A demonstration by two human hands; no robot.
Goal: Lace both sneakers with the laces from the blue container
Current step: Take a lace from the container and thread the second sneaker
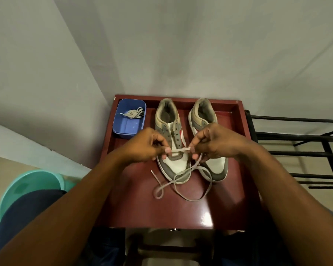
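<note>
On the front half of the table (161,212), the slack of a pale lace (179,150) is seen lying in loose loops, one tipped end left free near the toe of the left sneaker (168,120); it seems to have been let fall there so that it stays untangled while one stretch is worked. Just beyond, a short length of that lace is held taut above the toe of the left sneaker. It is pinched between thumb and fingertips of the left hand (142,148) at one side and of the right hand (216,143) at the other, the remaining fingers being curled in. The stretch is probably being straightened so that the lace can be fed flat into the lowest eyelets. No lace has yet been threaded: the eyelets that show on the left sneaker are bare, and those of the right sneaker (202,114) are hidden behind the right hand. Both sneakers are set side by side, toes toward the person and heels toward the far edge, which keeps the eyelet rows within reach. At the far left corner the blue container (123,131) is placed, and a second lace (135,113) is kept bundled in it, presumably for the other shoe.
</note>
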